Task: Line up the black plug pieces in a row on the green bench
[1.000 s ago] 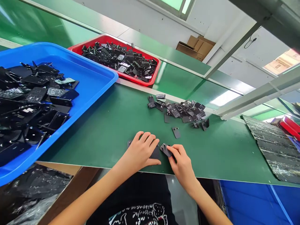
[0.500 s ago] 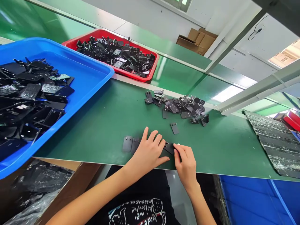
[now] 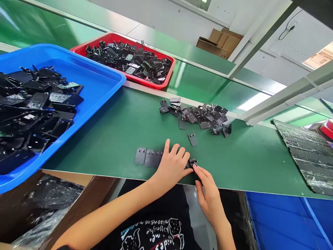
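Observation:
My left hand lies palm down with fingers spread over a row of flat black plates with metal pins, covering its middle part. The row's left end shows a single plate beside it. At the right end, the fingertips of my right hand touch a black pinned piece, close to my left thumb. My right index finger is stretched out, and the thumb stands apart, lower down. Just beyond my hands lies a loose black plate.
A heap of similar black pieces lies at the back of the green table. On the left are a blue tray and a red tray, both holding black parts. Dark striped sheets lie at right, near a metal post.
My left hand has shifted slightly right along the row, uncovering more plates. My right thumb has come away from the piece at the right end and moved down. The view has shifted slightly.

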A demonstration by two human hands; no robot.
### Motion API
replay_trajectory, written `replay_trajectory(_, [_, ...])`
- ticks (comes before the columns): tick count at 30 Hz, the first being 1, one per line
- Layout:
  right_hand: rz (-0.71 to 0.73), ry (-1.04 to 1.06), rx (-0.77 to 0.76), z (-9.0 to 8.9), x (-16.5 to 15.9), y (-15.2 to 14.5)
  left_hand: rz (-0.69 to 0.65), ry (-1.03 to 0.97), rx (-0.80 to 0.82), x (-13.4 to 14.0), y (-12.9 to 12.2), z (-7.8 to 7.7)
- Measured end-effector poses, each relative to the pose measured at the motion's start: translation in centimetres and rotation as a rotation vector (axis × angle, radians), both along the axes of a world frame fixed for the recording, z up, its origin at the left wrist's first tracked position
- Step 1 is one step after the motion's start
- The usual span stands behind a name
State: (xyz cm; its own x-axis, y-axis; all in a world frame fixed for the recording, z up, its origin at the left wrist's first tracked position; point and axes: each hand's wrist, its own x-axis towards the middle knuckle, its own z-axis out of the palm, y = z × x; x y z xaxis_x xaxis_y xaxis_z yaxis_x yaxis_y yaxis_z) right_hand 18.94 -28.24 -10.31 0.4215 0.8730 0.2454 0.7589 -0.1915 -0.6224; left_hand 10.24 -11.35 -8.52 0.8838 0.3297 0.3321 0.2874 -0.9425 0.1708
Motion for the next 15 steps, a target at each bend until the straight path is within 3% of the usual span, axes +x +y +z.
replay_trajectory(5, [-0.117, 0.012, 0.007, -0.3, -0.1, 0.0, -0.048, 0.040, -0.035, -1.3, 1.1, 0.4])
replay_trajectory(10, [-0.044, 0.042, -0.007, 0.1, -0.9, 1.9, -0.071, 0.110, -0.123, -3.1, 3.5, 1.1])
replay_trajectory(15, [0.001, 0.038, 0.016, 0.3, -2.1, 3.9, -0.115, 0.116, -0.165, -3.9, 3.8, 1.1])
